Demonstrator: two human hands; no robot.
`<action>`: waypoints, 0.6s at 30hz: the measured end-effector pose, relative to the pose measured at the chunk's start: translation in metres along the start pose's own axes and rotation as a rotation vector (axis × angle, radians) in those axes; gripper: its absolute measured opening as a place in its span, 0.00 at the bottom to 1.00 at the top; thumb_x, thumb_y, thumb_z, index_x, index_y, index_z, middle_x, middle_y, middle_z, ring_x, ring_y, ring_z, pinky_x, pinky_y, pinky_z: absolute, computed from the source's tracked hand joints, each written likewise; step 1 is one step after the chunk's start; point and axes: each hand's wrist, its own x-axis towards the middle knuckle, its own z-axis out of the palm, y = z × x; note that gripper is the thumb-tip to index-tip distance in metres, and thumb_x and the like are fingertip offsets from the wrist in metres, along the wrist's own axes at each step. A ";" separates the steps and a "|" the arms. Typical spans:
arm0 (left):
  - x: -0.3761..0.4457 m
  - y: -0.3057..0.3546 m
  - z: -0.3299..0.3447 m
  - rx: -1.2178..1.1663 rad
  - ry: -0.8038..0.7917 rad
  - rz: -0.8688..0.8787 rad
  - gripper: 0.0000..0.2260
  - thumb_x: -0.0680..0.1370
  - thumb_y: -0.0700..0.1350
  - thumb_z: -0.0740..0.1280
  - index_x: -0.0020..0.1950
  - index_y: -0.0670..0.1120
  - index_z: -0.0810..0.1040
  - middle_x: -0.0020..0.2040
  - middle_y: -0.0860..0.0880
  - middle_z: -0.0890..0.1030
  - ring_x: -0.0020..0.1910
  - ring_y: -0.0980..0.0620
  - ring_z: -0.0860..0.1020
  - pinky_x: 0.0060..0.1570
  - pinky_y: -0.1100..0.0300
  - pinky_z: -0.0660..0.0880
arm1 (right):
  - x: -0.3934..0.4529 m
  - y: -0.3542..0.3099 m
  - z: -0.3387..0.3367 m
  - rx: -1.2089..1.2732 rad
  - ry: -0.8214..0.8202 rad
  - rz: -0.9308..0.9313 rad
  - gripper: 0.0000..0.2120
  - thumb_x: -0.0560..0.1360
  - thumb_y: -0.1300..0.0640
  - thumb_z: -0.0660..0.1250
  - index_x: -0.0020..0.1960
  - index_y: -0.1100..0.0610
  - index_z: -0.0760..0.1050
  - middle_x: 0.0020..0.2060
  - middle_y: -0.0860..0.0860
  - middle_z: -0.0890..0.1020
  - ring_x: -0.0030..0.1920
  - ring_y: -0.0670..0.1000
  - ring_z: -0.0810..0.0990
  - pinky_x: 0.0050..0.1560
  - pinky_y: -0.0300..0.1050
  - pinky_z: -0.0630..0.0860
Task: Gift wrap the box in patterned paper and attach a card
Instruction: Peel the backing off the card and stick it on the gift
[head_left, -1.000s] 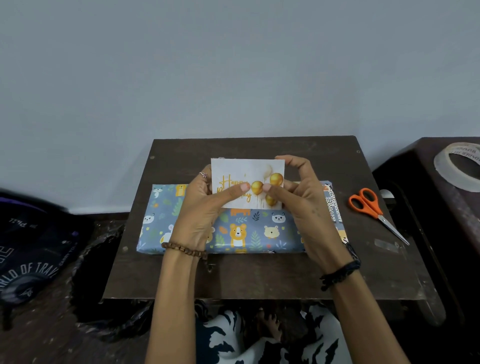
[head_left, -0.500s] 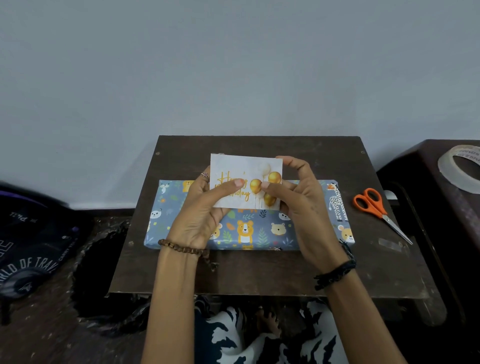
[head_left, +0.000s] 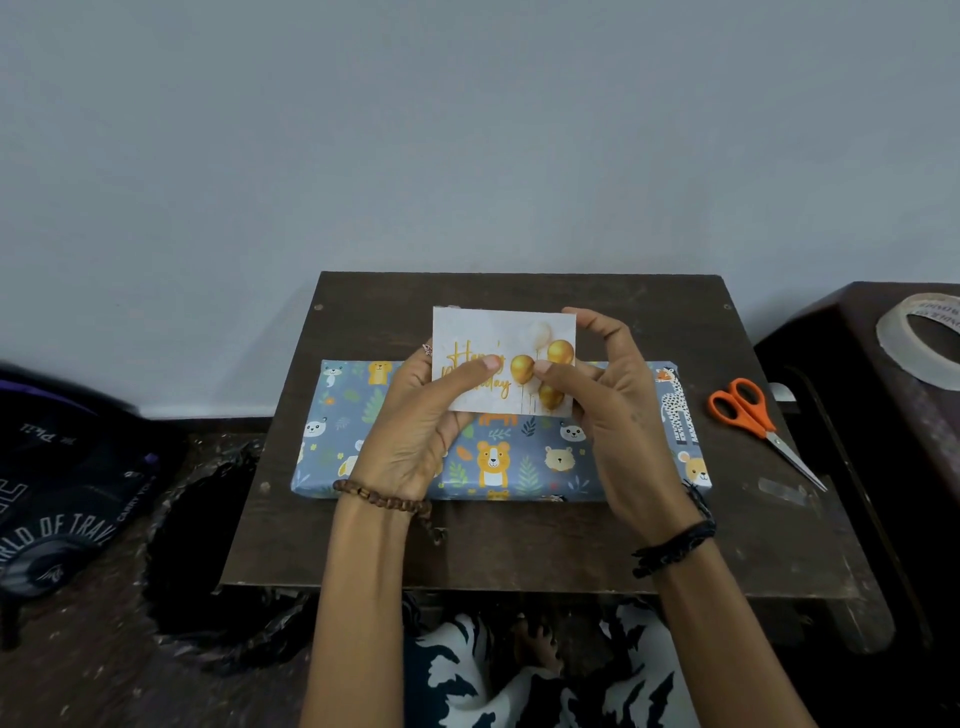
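The box (head_left: 524, 462), wrapped in blue paper with cartoon animals, lies flat across the small dark table (head_left: 519, 545). A white birthday card (head_left: 488, 332) with gold balloons and gold script is held upright just above the box's far half. My left hand (head_left: 415, 431) grips the card's left side, thumb across its face. My right hand (head_left: 618, 410) grips the right side, thumb on the balloons and fingers curled over the top right corner. The card's lower edge hides part of the box's top.
Orange-handled scissors (head_left: 748, 410) lie on the table's right side, with a strip of clear tape (head_left: 784, 491) near them. A tape roll (head_left: 919, 338) sits on a dark stand at far right. A black bag (head_left: 57, 483) lies at left on the floor.
The card and both hands stay together above the box, barely shifting. The view has drifted a little, so the box appears slightly further right in frame.
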 end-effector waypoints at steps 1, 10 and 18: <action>0.000 0.000 0.001 -0.006 -0.004 0.000 0.09 0.74 0.31 0.63 0.50 0.43 0.77 0.42 0.49 0.85 0.42 0.54 0.83 0.42 0.61 0.81 | 0.000 0.000 0.000 0.012 0.003 0.001 0.17 0.72 0.70 0.66 0.54 0.51 0.71 0.29 0.51 0.80 0.34 0.51 0.77 0.37 0.40 0.78; 0.000 0.001 0.000 0.081 -0.012 0.014 0.10 0.74 0.32 0.64 0.48 0.46 0.77 0.39 0.52 0.85 0.39 0.56 0.83 0.35 0.63 0.80 | -0.001 -0.003 -0.001 0.001 -0.005 -0.030 0.17 0.72 0.71 0.66 0.54 0.54 0.70 0.27 0.50 0.81 0.30 0.45 0.79 0.34 0.37 0.77; 0.004 0.000 -0.001 0.121 0.032 0.055 0.11 0.71 0.29 0.66 0.46 0.45 0.77 0.35 0.52 0.84 0.35 0.56 0.83 0.33 0.64 0.79 | -0.004 -0.005 0.000 -0.034 -0.008 -0.054 0.16 0.72 0.70 0.66 0.53 0.52 0.70 0.28 0.50 0.82 0.32 0.46 0.80 0.35 0.38 0.78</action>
